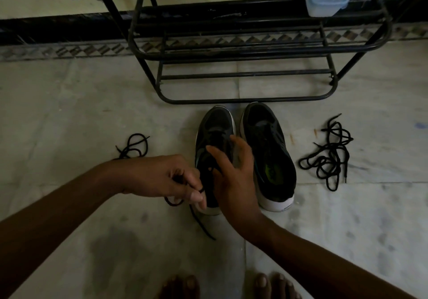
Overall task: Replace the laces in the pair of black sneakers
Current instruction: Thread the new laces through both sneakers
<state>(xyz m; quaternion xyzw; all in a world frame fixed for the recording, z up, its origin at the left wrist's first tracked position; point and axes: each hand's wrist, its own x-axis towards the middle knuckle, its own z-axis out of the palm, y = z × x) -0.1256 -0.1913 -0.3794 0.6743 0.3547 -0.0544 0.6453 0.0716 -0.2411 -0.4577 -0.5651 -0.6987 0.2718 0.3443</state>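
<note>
Roughly midway, seemingly: lace [202, 222] pinched in left grip [162, 175] at the heel of the left sneaker [216, 122], right grip [234, 173] spread wide over it, neighbouring sneaker [266, 136] unlaced.

**Sneakers and loose laces on a stained floor**

A pale, stained floor [69, 104] carried a black metal shoe rack [243, 100] by the wall. Just before it, the left sneaker [216, 122] and right sneaker [268, 145] stood side by side. A black lace [135, 146] lay coiled to the left and a tangle of laces [328, 157] to the right. A trailing lace [203, 226] ran past the left sneaker's heel, near bare toes [261, 284].
</note>
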